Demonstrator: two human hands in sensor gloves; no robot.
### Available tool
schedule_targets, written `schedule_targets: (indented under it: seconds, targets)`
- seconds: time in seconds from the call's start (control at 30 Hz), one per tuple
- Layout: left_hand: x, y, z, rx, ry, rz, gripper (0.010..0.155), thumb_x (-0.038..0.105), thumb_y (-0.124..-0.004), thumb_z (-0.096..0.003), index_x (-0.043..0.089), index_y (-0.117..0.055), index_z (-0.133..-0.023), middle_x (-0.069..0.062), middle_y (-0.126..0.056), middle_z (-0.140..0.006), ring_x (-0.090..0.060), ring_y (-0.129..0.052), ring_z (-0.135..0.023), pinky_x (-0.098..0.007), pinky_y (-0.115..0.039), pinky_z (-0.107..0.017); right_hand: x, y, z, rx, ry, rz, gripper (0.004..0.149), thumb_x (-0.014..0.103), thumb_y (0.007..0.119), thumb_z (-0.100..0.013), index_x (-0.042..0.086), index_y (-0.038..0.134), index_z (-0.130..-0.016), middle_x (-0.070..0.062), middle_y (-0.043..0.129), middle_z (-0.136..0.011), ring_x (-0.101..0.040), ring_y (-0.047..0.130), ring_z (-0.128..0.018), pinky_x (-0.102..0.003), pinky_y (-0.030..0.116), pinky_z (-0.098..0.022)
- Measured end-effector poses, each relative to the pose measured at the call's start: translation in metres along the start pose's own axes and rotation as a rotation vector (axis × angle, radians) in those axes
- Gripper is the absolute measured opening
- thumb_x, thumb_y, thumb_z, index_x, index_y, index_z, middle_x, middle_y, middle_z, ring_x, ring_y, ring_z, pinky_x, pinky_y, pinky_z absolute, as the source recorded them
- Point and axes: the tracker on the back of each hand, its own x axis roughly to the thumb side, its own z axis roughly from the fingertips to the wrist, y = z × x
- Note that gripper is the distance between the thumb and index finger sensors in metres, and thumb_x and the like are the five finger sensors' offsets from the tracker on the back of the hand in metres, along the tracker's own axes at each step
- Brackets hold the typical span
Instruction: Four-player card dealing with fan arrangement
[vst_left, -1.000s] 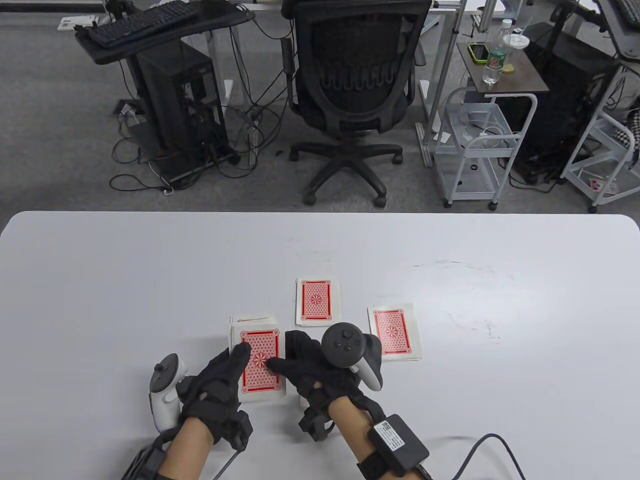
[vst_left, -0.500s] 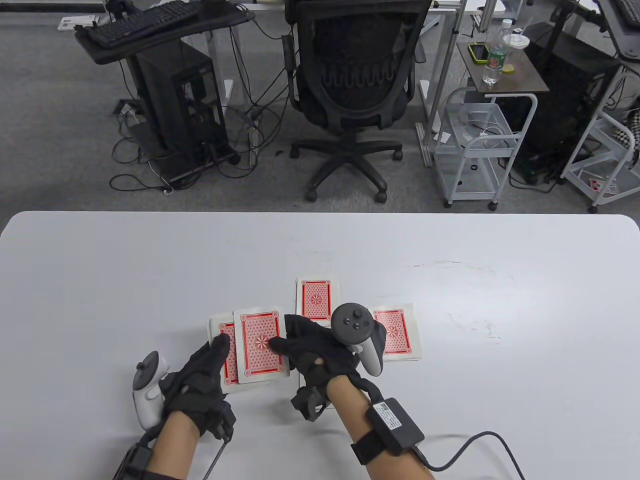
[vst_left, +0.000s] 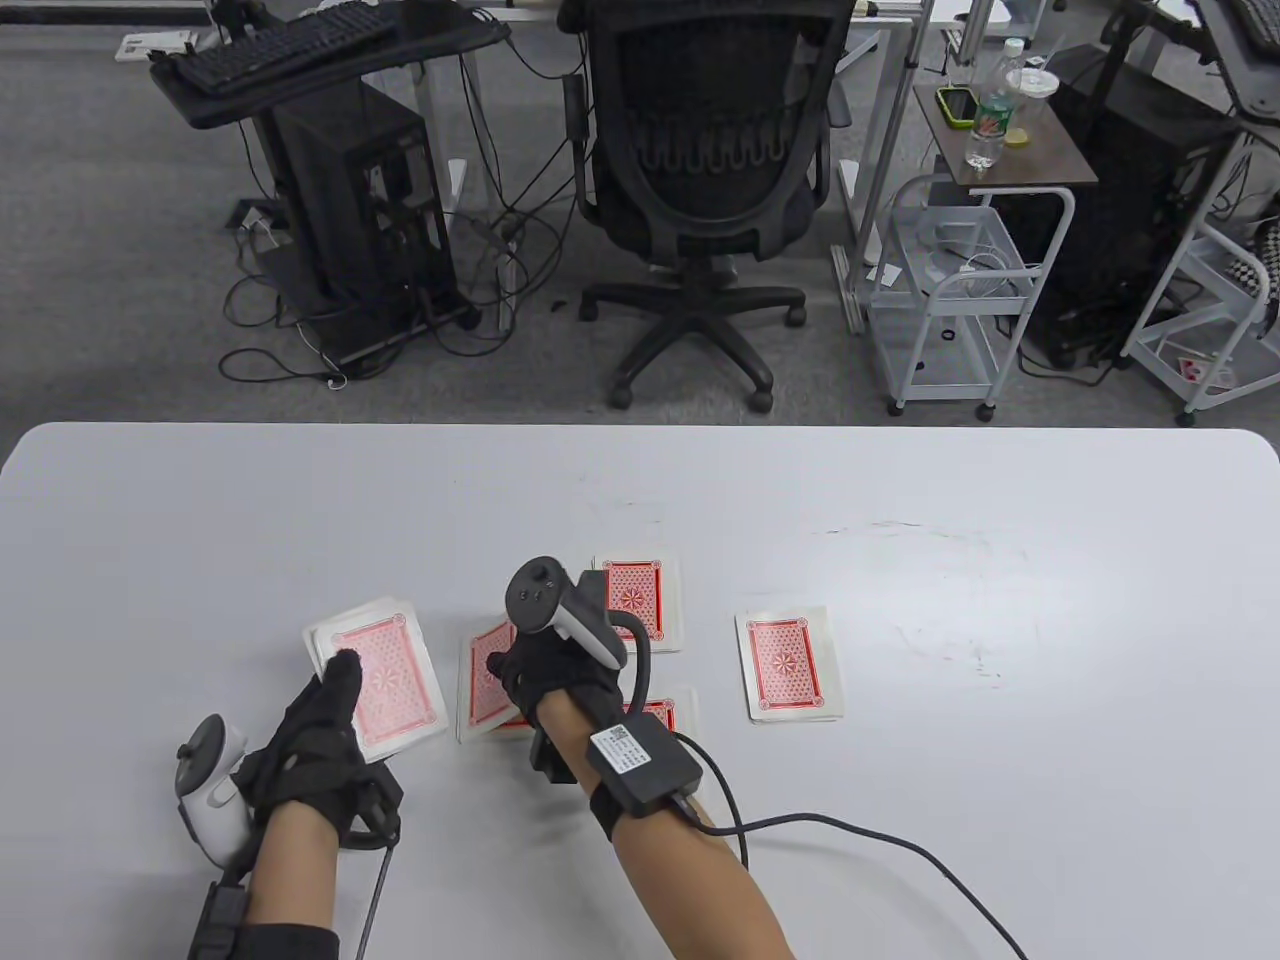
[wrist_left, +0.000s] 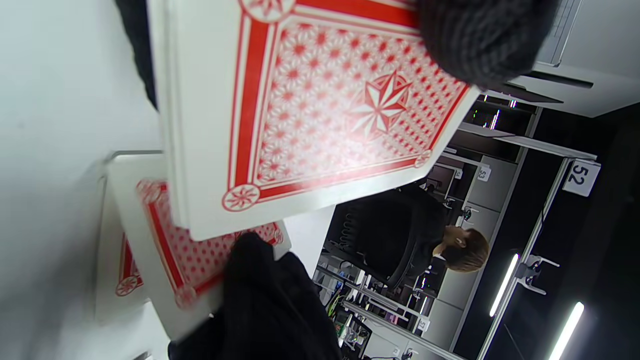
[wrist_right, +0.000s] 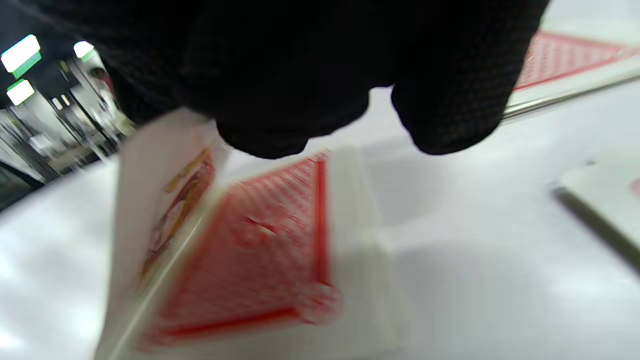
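My left hand (vst_left: 335, 685) grips the red-backed deck (vst_left: 395, 670) at the table's front left; in the left wrist view the deck (wrist_left: 320, 115) fills the top, a gloved fingertip (wrist_left: 480, 40) on its back. My right hand (vst_left: 520, 668) pinches a single card (vst_left: 485, 685) just right of the deck. The right wrist view shows that card (wrist_right: 260, 250) tilted, its face partly showing, under my fingers (wrist_right: 280, 75), over a white-edged pile. Dealt face-down piles lie at the far middle (vst_left: 640, 600), at the right (vst_left: 788, 665), and near my right forearm (vst_left: 662, 712), which partly hides that pile.
The white table (vst_left: 900, 500) stretches wide to the right and far side. A cable (vst_left: 850, 830) trails from the box on my right wrist across the front right. An office chair (vst_left: 705, 190) stands beyond the far edge.
My left hand carried the deck leftward. My right hand drew a card off its top and swung left with it; the near pile that it covered now shows.
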Motion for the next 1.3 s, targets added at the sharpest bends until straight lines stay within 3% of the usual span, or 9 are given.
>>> schedule_targets:
  seconds: [0.13,0.27,0.37,0.5,0.63,0.77,1.0,1.13,1.3]
  targets:
    - [0.000,-0.007,0.000,-0.024,-0.010,-0.020,0.048,0.056,-0.077,-0.0497,0.033,-0.077,-0.092,0.008,-0.094,-0.087,-0.025,-0.103,-0.071,-0.045,-0.088,-0.050,0.004,0.013,-0.005,-0.007,0.052,0.240,0.077,0.045,0.086,-0.050,-0.001,0.054,-0.103,0.002,0.090,-0.063,-0.003,0.095,-0.021,-0.046,0.081,-0.040]
    - [0.000,-0.012,0.001,-0.042,-0.014,-0.022,0.048,0.056,-0.077,-0.0497,0.033,-0.077,-0.092,0.008,-0.094,-0.087,-0.026,-0.103,-0.071,-0.045,-0.088,-0.050,0.000,0.007,-0.001,-0.013,0.031,0.233,0.078,0.047,0.085,-0.050,0.001,0.053,-0.105,0.001,0.089,-0.066,-0.004,0.095,-0.024,-0.047,0.080,-0.042]
    - [-0.001,-0.014,0.001,-0.050,-0.018,-0.020,0.048,0.056,-0.077,-0.0496,0.033,-0.077,-0.092,0.008,-0.094,-0.087,-0.025,-0.103,-0.071,-0.045,-0.089,-0.050,-0.006,-0.014,0.009,-0.044,-0.016,0.080,0.073,0.048,0.082,-0.052,0.003,0.056,-0.104,-0.001,0.088,-0.069,-0.006,0.097,-0.028,-0.048,0.079,-0.044]
    - [-0.002,-0.018,0.002,-0.074,-0.025,-0.003,0.048,0.056,-0.077,-0.0496,0.033,-0.077,-0.092,0.008,-0.094,-0.087,-0.025,-0.103,-0.071,-0.044,-0.089,-0.050,-0.012,-0.040,0.029,-0.037,-0.143,-0.321,0.062,0.049,0.074,-0.057,0.006,0.065,-0.101,-0.009,0.086,-0.078,-0.015,0.101,-0.042,-0.053,0.076,-0.048]
    - [-0.003,-0.029,0.005,-0.129,-0.034,0.020,0.048,0.057,-0.078,-0.0494,0.033,-0.077,-0.091,0.008,-0.094,-0.086,-0.025,-0.104,-0.071,-0.044,-0.089,-0.050,-0.008,-0.038,0.046,0.046,-0.354,-0.514,0.070,0.053,0.078,-0.053,0.008,0.060,-0.103,-0.013,0.076,-0.089,-0.027,0.096,-0.062,-0.060,0.069,-0.054]
    - [-0.005,-0.041,0.009,-0.172,-0.037,0.026,0.048,0.057,-0.079,-0.0489,0.034,-0.078,-0.091,0.009,-0.094,-0.086,-0.024,-0.104,-0.071,-0.044,-0.089,-0.050,-0.009,-0.026,0.056,0.008,-0.358,-0.575,0.060,0.040,0.089,-0.048,0.012,0.067,-0.095,-0.004,0.082,-0.078,-0.021,0.099,-0.051,-0.059,0.071,-0.052]
    - [-0.007,-0.044,0.011,-0.168,-0.040,-0.006,0.049,0.056,-0.078,-0.0483,0.033,-0.078,-0.091,0.008,-0.094,-0.086,-0.025,-0.103,-0.071,-0.044,-0.089,-0.050,-0.028,-0.023,0.055,-0.033,-0.328,-0.680,0.059,0.035,0.094,-0.043,0.009,0.074,-0.092,-0.002,0.092,-0.069,-0.018,0.106,-0.044,-0.055,0.076,-0.050]
    - [-0.006,-0.046,0.010,-0.203,-0.039,0.044,0.048,0.056,-0.077,-0.0486,0.033,-0.077,-0.091,0.008,-0.094,-0.087,-0.025,-0.103,-0.072,-0.044,-0.089,-0.050,-0.044,-0.028,0.050,0.014,-0.329,-0.803,0.059,0.032,0.092,-0.045,0.006,0.072,-0.094,-0.002,0.094,-0.068,-0.018,0.108,-0.046,-0.055,0.077,-0.050]
    - [-0.005,-0.038,0.009,-0.165,-0.036,0.035,0.048,0.057,-0.076,-0.0493,0.034,-0.076,-0.092,0.009,-0.093,-0.087,-0.024,-0.103,-0.072,-0.044,-0.089,-0.051,-0.074,-0.054,0.036,-0.033,-0.245,-0.811,0.064,0.033,0.092,-0.047,0.003,0.066,-0.098,-0.003,0.092,-0.069,-0.017,0.104,-0.040,-0.053,0.077,-0.047]
